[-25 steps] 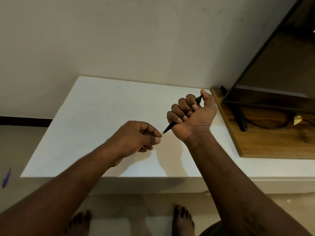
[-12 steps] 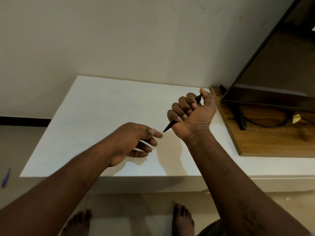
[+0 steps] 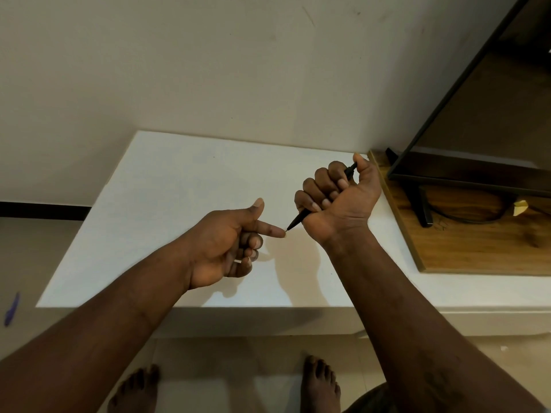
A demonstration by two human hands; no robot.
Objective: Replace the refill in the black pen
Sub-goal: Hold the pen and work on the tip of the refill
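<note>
Slippage is the risk — the right hand (image 3: pixel 338 198) fists the black pen (image 3: pixel 299 219) above the white surface (image 3: pixel 179 186), the left hand (image 3: pixel 229 242), holding nothing, touches one fingertip (image 3: pixel 280 233) to its tip — so a push could skid off.

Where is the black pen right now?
In the head view, right of centre: the black pen is gripped in the right hand, tip at the left hand's forefinger.

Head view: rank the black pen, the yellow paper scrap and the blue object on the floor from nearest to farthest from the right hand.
1. Black pen, inside the right hand.
2. Yellow paper scrap, right, on the wooden board.
3. Blue object, far left, on the floor.
</note>
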